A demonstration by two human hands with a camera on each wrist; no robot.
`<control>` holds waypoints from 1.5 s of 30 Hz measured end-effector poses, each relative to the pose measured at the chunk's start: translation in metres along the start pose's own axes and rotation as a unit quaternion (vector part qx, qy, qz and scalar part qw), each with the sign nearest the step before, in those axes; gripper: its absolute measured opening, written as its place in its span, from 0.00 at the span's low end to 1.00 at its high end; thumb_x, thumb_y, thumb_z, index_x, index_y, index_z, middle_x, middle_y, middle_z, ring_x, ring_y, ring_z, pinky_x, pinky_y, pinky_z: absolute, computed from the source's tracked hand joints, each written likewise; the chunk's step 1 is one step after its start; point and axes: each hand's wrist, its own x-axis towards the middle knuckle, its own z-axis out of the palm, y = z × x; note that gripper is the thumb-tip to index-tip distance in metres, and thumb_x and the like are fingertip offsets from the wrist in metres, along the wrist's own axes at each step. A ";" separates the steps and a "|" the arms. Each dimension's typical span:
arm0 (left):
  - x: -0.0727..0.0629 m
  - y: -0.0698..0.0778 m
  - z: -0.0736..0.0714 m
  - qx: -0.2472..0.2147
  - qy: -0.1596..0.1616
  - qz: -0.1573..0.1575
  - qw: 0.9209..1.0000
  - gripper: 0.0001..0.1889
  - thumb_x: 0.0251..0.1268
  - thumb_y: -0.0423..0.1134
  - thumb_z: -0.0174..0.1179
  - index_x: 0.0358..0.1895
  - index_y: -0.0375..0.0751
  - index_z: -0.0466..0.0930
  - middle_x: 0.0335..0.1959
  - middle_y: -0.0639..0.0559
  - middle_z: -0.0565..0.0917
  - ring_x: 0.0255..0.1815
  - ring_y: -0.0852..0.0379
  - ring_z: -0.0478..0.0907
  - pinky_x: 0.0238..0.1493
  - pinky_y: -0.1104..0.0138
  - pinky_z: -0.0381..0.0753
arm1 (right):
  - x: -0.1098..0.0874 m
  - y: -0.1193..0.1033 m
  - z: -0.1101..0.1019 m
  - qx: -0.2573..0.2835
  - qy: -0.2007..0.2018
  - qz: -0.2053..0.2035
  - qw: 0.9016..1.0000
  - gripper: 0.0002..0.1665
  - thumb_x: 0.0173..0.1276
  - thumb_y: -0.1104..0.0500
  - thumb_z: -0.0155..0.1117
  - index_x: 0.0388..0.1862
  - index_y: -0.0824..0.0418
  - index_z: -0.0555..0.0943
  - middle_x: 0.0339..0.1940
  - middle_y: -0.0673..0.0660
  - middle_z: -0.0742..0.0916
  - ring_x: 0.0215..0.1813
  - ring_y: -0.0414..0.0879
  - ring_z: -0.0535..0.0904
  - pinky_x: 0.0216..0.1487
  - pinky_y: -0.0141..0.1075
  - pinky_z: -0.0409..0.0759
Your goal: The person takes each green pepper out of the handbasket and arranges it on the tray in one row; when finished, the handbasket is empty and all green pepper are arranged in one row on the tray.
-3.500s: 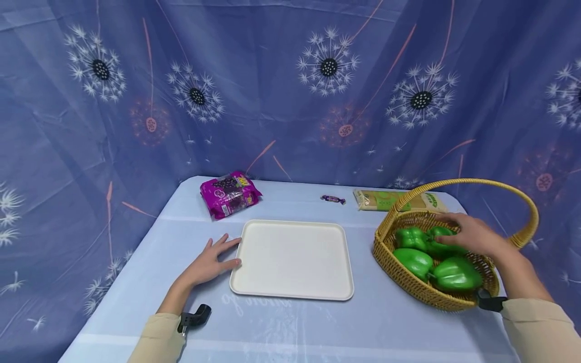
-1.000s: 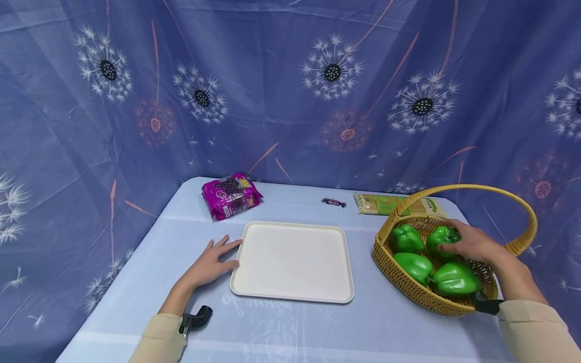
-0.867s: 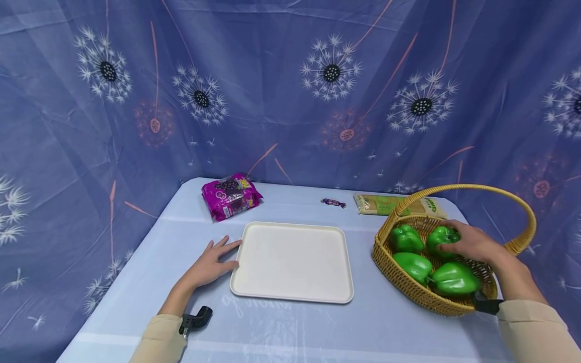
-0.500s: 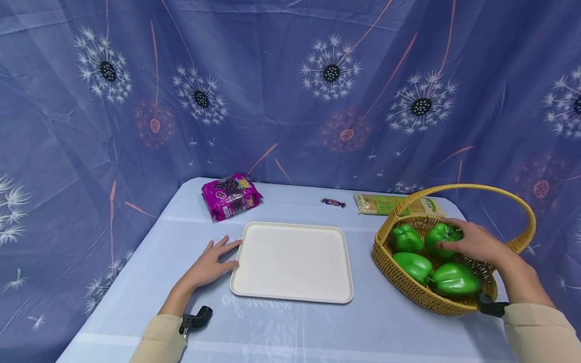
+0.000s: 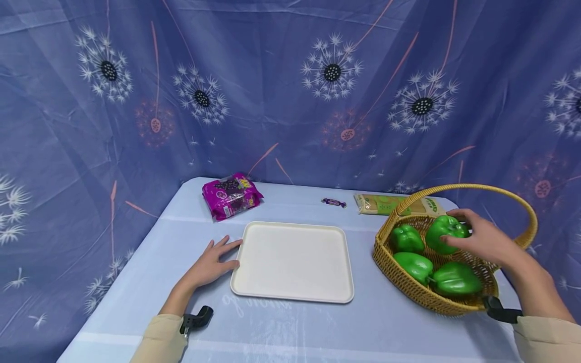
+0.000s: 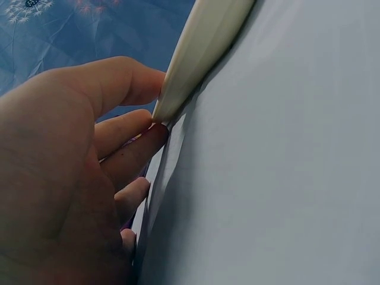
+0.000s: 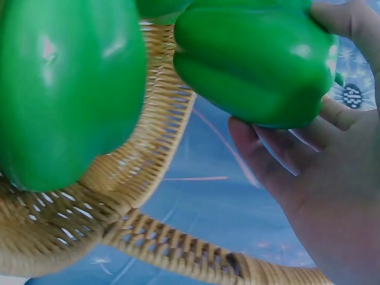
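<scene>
My right hand [image 5: 487, 241] grips a green bell pepper [image 5: 442, 233] between thumb and fingers, raised at the back right of the wicker basket [image 5: 408, 285]. In the right wrist view the held bell pepper [image 7: 255, 62] shows above the basket's rim, the fingers underneath it. Several more green peppers [image 5: 455, 279] lie in the basket. My left hand [image 5: 209, 264] rests on the table with its fingers spread, thumb and index fingertip at the left edge of the white tray [image 5: 292, 262]. The left wrist view shows these fingertips touching the tray's rim [image 6: 190, 65].
The basket's tall handle [image 5: 472, 186] arches over the right forearm's side. Along the back of the table lie a purple snack bag [image 5: 230, 195], a small wrapped candy [image 5: 333, 202] and a flat beige-green package [image 5: 381, 203]. A blue dandelion-print curtain [image 5: 272, 91] hangs behind.
My right hand has closed round the back right bell pepper and lifted it up and slightly right from its place among the others. The left hand and tray have stayed put.
</scene>
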 end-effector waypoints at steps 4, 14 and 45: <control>0.001 0.000 0.001 0.002 0.001 -0.004 1.000 0.32 0.62 0.50 0.63 0.70 0.53 0.69 0.74 0.36 0.55 0.75 0.33 0.36 0.70 0.37 0.35 | -0.009 -0.008 -0.005 0.000 0.015 -0.017 1.000 0.46 0.63 0.42 0.67 0.70 0.66 0.60 0.51 0.69 0.77 0.49 0.63 0.75 0.34 0.44 0.78; 0.001 -0.001 0.001 0.006 0.001 -0.006 1.000 0.32 0.61 0.50 0.63 0.70 0.52 0.69 0.74 0.36 0.55 0.75 0.33 0.38 0.70 0.38 0.34 | -0.029 -0.036 -0.009 0.029 0.024 -0.063 0.997 0.37 0.63 0.49 0.69 0.68 0.56 0.66 0.47 0.57 0.80 0.41 0.38 0.76 0.33 0.34 0.78; -0.002 0.001 -0.001 0.020 -0.009 -0.003 1.000 0.32 0.64 0.49 0.61 0.71 0.54 0.66 0.74 0.37 0.54 0.75 0.34 0.36 0.70 0.38 0.34 | 0.050 -0.180 0.112 0.170 0.011 -0.204 0.964 0.43 0.55 0.38 0.72 0.68 0.47 0.67 0.59 0.47 0.76 0.56 0.45 0.76 0.55 0.47 0.79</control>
